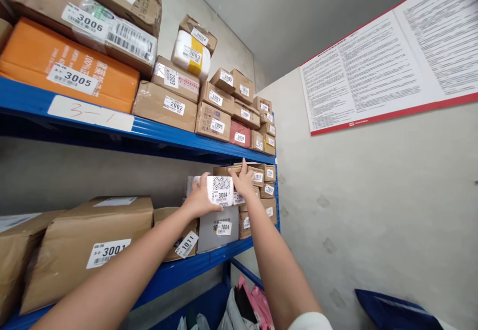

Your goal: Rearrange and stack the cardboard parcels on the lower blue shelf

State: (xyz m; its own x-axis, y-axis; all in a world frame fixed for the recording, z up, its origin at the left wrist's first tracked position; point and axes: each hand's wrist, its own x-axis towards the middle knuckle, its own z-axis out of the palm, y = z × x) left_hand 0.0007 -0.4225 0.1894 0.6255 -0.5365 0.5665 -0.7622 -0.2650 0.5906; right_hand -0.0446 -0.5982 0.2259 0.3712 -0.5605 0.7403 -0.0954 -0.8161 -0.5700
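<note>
On the middle shelf, a white package (221,185) with a black wave pattern and the label 3004 sits on top of a grey box (218,235) labelled 1004. My left hand (199,200) grips its left side, thumb below and fingers over the top edge. Just right of the package is my right hand (243,179), fingers spread, its thumb close to the package's upper right corner. Its fingertips reach up in front of a cardboard box (220,170) behind; whether they touch it is unclear.
Blue shelf edge (168,132) runs just above the hands, with labelled parcels on top. Large carton (93,220) 3001 and a box with a 1011 label (186,244) stand left. Small cartons (269,189) are stacked right, beside the wall. Bags (239,305) lie below.
</note>
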